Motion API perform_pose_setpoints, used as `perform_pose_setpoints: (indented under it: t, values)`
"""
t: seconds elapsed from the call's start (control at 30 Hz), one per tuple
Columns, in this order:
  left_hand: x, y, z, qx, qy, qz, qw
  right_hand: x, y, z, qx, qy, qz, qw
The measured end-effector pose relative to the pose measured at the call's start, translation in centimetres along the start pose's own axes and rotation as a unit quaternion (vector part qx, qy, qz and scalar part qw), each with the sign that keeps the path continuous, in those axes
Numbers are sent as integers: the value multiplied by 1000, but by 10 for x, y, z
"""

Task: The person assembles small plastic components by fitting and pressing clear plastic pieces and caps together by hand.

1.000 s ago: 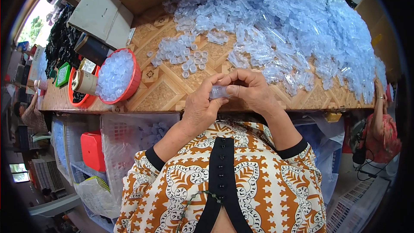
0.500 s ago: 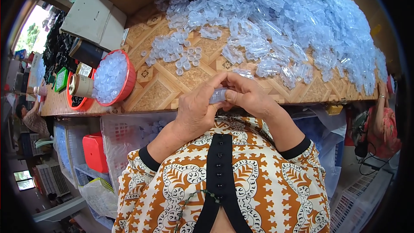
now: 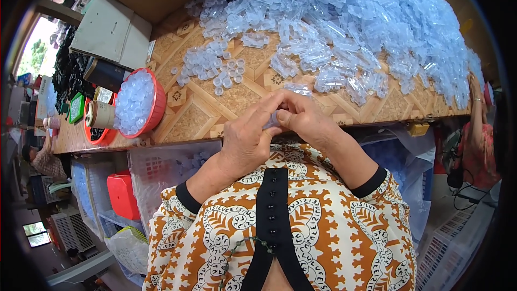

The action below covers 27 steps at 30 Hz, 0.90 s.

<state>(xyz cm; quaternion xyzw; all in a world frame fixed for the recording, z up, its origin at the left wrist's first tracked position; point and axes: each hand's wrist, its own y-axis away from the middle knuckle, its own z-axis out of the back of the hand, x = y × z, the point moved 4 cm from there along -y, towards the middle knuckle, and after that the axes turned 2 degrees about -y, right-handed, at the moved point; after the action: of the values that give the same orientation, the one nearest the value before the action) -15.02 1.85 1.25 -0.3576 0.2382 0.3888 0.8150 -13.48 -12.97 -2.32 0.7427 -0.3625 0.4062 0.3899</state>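
Both of my hands meet over the table's front edge, around a small clear plastic piece (image 3: 272, 120). My left hand (image 3: 246, 132) is closed on it from the left, fingers curled over the top. From the right, my right hand (image 3: 302, 121) presses it with the thumb, the other fingers bent behind. Most of the piece is hidden by the fingers, so its full shape cannot be seen. Just beyond the hands lies a clear plastic tube part (image 3: 298, 89). Farther left on the table are several small clear round caps (image 3: 215, 67).
A big heap of clear plastic parts (image 3: 344, 16) covers the back and right. At the left stand a red basin (image 3: 159, 102) of clear caps, a cardboard box (image 3: 110, 29) and a green container (image 3: 77, 106). Other people (image 3: 479, 145) sit at both sides.
The clear piece has sunk deeper between my fingers, and less of it shows. My right thumb has shifted slightly left over it. The whole view has turned a little.
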Motion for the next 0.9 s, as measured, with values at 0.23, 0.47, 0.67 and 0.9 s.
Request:
perform_pose_setpoints:
  t: [0.23,0.47,0.67,0.9]
  values:
    - [-4,2,-4,54,-1,-21,998,7,8,1,39,-41,-45,997]
    - [12,-7,-7,2,55,28,998,-2,-4,7,-15,-18,-9,1000]
    - [25,12,15,-78,-64,10,995,10,-2,6,-122,334,259,898]
    - [81,86,74,-133,-277,122,944,22,-6,36,-252,500,339,756]
